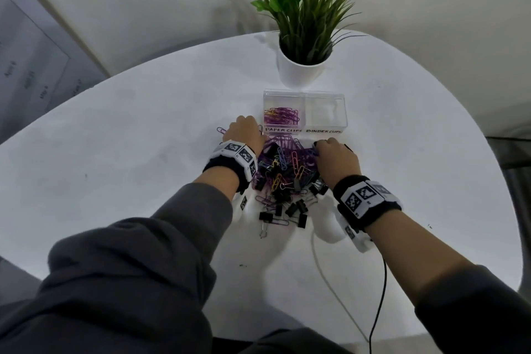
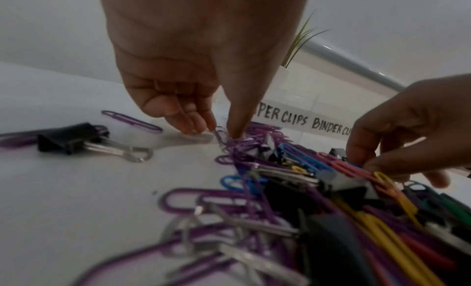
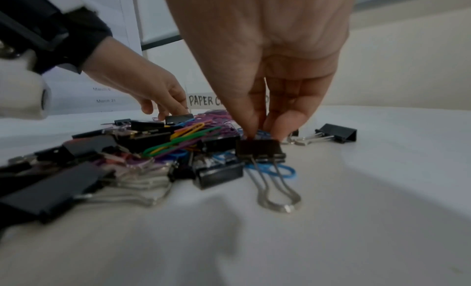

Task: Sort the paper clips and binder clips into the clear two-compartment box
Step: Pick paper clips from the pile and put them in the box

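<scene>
Mixed pile point(image 1: 283, 172) of coloured wire paper clips and black folded-steel binder clips lies on the matte white table point(image 1: 129, 152), between both hands. Left hand point(image 1: 245, 132), at the pile's 11 o'clock, pinches a purple paper clip point(image 2: 224, 138). Right hand point(image 1: 336, 159), at 2 o'clock, pinches a blue paper clip point(image 3: 262, 134). Clear rigid box point(image 1: 343, 108) stands at 12 o'clock; purple clips point(image 1: 281, 116) fill its left compartment.

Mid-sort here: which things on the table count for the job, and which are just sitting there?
Job: mixed clip pile; clear box; left hand and right hand, both picking in the pile.
Idle: potted plant; white cable; black cable.
</scene>
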Demonstrator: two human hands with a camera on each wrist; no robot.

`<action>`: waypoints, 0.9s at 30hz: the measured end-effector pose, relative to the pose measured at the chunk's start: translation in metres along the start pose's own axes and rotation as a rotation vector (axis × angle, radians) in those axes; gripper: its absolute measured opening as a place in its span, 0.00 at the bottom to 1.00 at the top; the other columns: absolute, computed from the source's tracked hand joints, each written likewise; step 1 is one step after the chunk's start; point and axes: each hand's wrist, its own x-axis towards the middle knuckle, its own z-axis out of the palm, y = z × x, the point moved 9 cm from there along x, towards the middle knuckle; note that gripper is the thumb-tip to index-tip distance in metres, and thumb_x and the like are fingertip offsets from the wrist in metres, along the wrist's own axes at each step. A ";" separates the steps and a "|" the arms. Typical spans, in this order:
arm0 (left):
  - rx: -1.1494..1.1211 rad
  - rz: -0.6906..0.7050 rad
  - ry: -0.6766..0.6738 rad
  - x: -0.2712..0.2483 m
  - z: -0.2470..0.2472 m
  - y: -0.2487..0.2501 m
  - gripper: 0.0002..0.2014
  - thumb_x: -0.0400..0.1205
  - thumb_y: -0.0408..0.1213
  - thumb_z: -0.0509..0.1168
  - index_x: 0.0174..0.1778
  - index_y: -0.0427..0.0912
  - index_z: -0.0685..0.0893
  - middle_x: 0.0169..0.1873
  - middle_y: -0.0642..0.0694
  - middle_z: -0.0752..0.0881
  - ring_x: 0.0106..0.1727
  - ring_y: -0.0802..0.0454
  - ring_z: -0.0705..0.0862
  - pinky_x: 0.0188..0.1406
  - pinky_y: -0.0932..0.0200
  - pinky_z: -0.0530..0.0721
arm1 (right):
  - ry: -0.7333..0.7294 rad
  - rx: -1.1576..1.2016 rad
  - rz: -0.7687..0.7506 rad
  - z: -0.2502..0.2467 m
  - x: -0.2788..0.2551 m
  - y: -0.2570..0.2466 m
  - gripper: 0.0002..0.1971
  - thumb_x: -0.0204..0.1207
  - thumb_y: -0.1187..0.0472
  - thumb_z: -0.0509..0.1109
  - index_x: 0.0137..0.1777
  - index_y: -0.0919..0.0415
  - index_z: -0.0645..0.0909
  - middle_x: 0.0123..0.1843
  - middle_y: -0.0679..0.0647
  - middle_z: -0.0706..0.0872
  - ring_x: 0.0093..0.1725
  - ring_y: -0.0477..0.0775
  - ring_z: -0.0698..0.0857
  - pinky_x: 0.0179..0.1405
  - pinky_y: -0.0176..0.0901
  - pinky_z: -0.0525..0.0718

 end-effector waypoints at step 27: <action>0.036 0.190 0.004 -0.033 -0.002 -0.001 0.15 0.85 0.44 0.54 0.57 0.36 0.73 0.44 0.43 0.80 0.43 0.41 0.81 0.39 0.53 0.76 | -0.135 0.668 0.128 0.006 0.006 0.006 0.13 0.80 0.70 0.52 0.58 0.57 0.73 0.31 0.55 0.76 0.28 0.54 0.73 0.27 0.41 0.72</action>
